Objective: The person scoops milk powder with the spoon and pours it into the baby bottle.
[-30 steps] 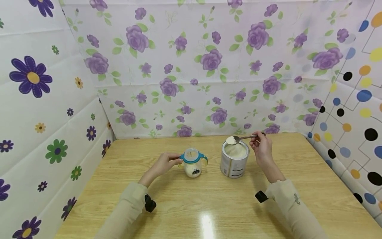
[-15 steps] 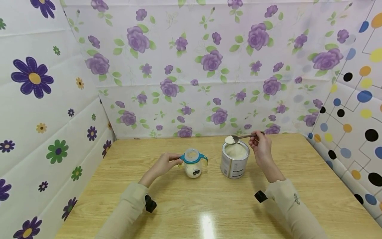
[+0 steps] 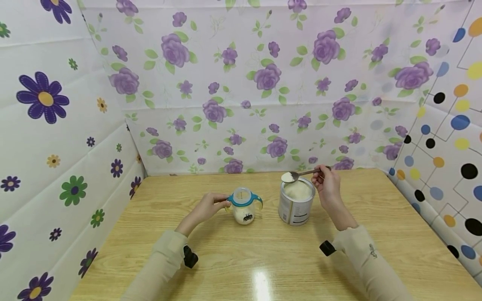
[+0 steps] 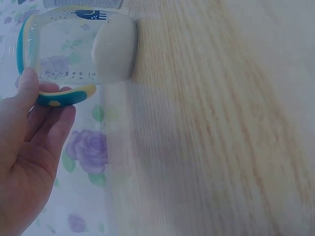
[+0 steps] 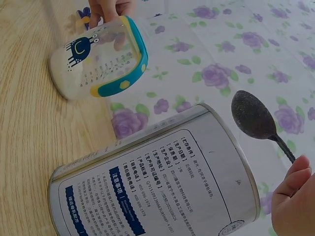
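Note:
A clear baby bottle (image 3: 243, 209) with a blue collar and two side handles stands upright on the table, white powder in its bottom. My left hand (image 3: 207, 207) grips its left handle (image 4: 69, 96), thumb on top and fingers beneath. To the right, an open milk powder can (image 3: 295, 207) shows pale powder inside. My right hand (image 3: 328, 188) pinches the end of a metal spoon (image 3: 306, 172). White powder (image 3: 288, 177) heaps in the spoon's bowl, held just above the can's left rim. From the right wrist only the dark underside of the spoon bowl (image 5: 252, 115) is visible.
The wooden table (image 3: 226, 259) extends in front of and around both containers. A floral-printed sheet (image 3: 241, 108) rises behind its back edge, with patterned sheets on both sides. Black wrist cameras (image 3: 190, 256) sit at the sleeves.
My right hand has shifted slightly left with the loaded spoon, whose bowl has moved toward the can's left rim. The left hand, bottle and can stay put.

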Motion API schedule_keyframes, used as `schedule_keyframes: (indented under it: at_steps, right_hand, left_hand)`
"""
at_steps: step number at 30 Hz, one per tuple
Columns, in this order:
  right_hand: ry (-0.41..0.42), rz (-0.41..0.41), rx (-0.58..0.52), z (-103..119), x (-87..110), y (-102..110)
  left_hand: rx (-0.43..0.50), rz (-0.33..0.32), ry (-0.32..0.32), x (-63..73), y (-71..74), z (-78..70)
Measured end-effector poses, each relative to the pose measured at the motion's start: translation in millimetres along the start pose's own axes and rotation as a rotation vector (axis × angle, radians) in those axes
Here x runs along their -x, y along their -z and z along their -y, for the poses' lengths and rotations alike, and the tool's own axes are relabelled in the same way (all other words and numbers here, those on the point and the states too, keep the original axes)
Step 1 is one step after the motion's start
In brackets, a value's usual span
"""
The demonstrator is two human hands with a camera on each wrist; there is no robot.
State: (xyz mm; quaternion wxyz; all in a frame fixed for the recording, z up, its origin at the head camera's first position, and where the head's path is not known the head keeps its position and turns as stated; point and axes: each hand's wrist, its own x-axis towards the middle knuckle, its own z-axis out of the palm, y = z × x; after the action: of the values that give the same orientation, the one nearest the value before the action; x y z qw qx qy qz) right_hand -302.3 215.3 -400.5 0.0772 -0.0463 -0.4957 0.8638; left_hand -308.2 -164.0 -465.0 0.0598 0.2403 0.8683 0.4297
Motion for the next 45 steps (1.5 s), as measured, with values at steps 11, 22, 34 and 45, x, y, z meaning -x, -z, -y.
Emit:
schedule_keyframes:
  at_steps: [11,22,34,45]
  right_hand:
    - [0.016,0.015,0.057,-3.2,1.2,-3.2]
    - [0.013,0.022,0.046,-4.9,2.0,-8.4]
    - [0.022,0.025,0.089,-8.5,4.9,-14.4]
    - [0.020,0.040,0.090,-14.0,3.1,-16.8]
  left_hand:
    - [-0.006,-0.008,-0.017,-1.3,0.6,0.1]
    - [0.017,-0.001,-0.022,-3.7,1.9,1.4]
    - [0.009,-0.009,-0.014,-1.8,-0.8,2.5]
    - [0.006,-0.008,-0.015,0.0,-0.7,0.6]
